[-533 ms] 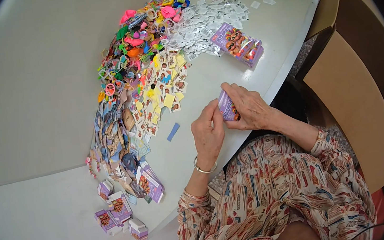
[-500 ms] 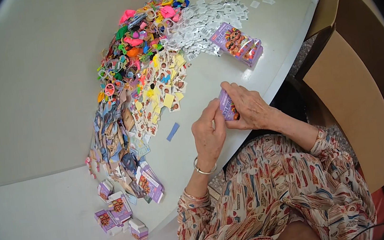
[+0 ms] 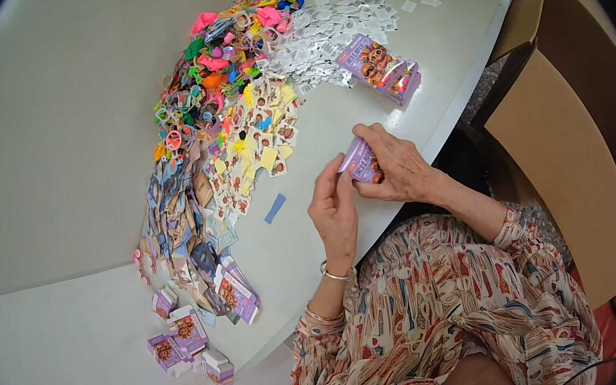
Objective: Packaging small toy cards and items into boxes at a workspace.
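Between my two hands, over the table's near edge, is a small purple printed cardboard box (image 3: 365,168). My right hand (image 3: 403,168) grips it from the right, fingers on the far end and thumb beneath. Against its left edge, the fingertips and thumb of my left hand (image 3: 333,211) pinch a narrow purple flap. Inside the box nothing can be made out. Beyond my hands lies a stack of purple flat printed packs (image 3: 383,68). A small blue paper strip (image 3: 274,208) rests left of my left hand.
A heap of colourful small plastic toys (image 3: 216,69) curves along the table, beside white paper packets (image 3: 334,31), picture cards (image 3: 262,133) and folded papers (image 3: 175,209). Purple boxes (image 3: 186,329) sit lower left. A large open carton (image 3: 557,154) stands at right.
My left hand has moved slightly down and left, its fingers straighter along the box's edge. The box has tilted, and a light purple flap shows at its upper left.
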A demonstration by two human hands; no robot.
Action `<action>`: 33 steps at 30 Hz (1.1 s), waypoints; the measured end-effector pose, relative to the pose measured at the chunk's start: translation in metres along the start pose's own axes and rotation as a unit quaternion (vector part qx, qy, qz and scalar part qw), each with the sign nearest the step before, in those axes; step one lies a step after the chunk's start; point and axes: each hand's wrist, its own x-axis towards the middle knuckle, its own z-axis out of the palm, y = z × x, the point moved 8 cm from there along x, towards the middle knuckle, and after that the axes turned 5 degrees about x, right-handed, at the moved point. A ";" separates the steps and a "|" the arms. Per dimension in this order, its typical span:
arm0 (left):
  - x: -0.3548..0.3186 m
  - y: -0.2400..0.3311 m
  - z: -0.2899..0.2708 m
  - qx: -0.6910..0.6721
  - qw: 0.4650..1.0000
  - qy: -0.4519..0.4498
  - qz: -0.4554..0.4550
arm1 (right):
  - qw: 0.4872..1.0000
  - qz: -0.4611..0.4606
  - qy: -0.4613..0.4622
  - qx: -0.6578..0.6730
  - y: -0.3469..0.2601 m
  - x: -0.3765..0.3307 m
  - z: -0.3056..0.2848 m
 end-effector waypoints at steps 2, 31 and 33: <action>0.001 -0.004 0.000 0.025 0.999 -0.036 -0.031 | 1.000 -0.005 0.000 -0.002 0.000 -0.001 0.000; -0.014 0.014 0.012 0.159 0.983 -0.020 0.094 | 0.996 -0.022 -0.018 -0.079 0.002 -0.015 0.007; -0.013 0.021 0.014 0.194 0.972 -0.018 0.131 | 0.995 -0.023 -0.009 -0.093 -0.001 -0.013 0.003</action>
